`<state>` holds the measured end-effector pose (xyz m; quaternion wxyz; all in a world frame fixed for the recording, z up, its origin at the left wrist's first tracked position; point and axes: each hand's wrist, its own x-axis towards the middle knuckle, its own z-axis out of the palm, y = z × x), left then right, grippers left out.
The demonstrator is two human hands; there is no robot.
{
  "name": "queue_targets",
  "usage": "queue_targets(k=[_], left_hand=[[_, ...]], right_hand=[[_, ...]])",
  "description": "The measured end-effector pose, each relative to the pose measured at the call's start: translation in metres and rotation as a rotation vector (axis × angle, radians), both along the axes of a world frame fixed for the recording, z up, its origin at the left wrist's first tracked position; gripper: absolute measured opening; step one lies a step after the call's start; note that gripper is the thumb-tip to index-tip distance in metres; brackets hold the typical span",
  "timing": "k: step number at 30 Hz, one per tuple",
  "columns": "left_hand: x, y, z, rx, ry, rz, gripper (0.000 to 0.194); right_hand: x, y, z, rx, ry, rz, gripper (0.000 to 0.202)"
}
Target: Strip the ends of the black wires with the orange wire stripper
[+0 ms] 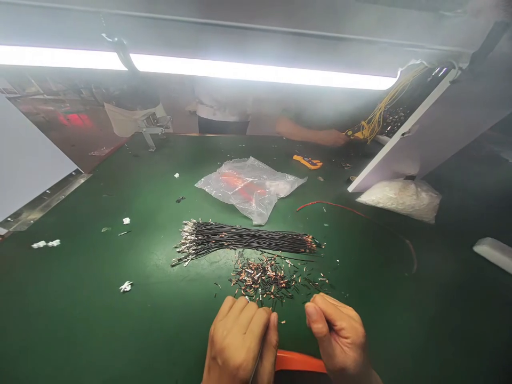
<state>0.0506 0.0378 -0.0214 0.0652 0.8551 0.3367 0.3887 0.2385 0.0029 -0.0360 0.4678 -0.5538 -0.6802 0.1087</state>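
Note:
My left hand (pixel 240 338) is closed at the bottom middle, its thumb pressed against the curled fingers. A thin dark wire (pixel 256 365) runs out below it, pinched between thumb and forefinger. To the right, my right hand (pixel 340 333) is closed too, thumb against the bent forefinger; whatever it may hold is hidden. Between the hands lies an orange handle (pixel 301 361), partly covered by them. Just beyond sits a pile of short black and copper wire scraps (pixel 262 277). Behind that, a bundle of black wires (pixel 256 237) lies sideways, metal terminals at its left end and bare copper at its right.
A clear plastic bag (pixel 248 186) with orange and white contents lies beyond the bundle. Past it are an orange tool (pixel 308 161) and a red wire (pixel 340 206). White connectors (pixel 126 286) dot the left. A panel (pixel 416 128) slants at right. Another person's arm (pixel 312 132) reaches in opposite.

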Motion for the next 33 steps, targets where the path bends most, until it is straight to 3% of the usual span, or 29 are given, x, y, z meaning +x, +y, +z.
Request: queue_targets(k=[4,8,11,15,19,25,33], left_hand=[[0.0,0.0,0.0,0.006,-0.011,0.037,0.023],[0.002,-0.001,0.0,-0.02,-0.071,0.04,0.022],[0.003,-0.002,0.001,-0.002,-0.095,0.043,0.02],[-0.002,0.0,0.006,-0.042,-0.114,0.15,0.02],[-0.015,0.009,0.016,-0.139,-0.189,0.309,0.022],[-0.029,0.021,0.02,-0.095,-0.182,0.365,0.021],[-0.022,0.018,0.012,-0.068,-0.095,0.32,0.024]], right_hand=[[0.001,0.0,0.008,0.011,-0.07,0.096,0.031],[-0.001,0.004,0.016,0.034,-0.087,0.076,0.029],[-0.003,0.006,0.017,0.053,-0.13,0.142,0.032],[-0.009,0.005,0.007,0.048,-0.308,0.311,0.057],[-0.018,0.003,0.0,0.013,-0.455,0.399,0.063],[-0.02,0.003,0.013,0.161,-0.525,0.372,0.066],[-0.008,0.006,0.005,0.158,-0.375,0.167,0.034]])
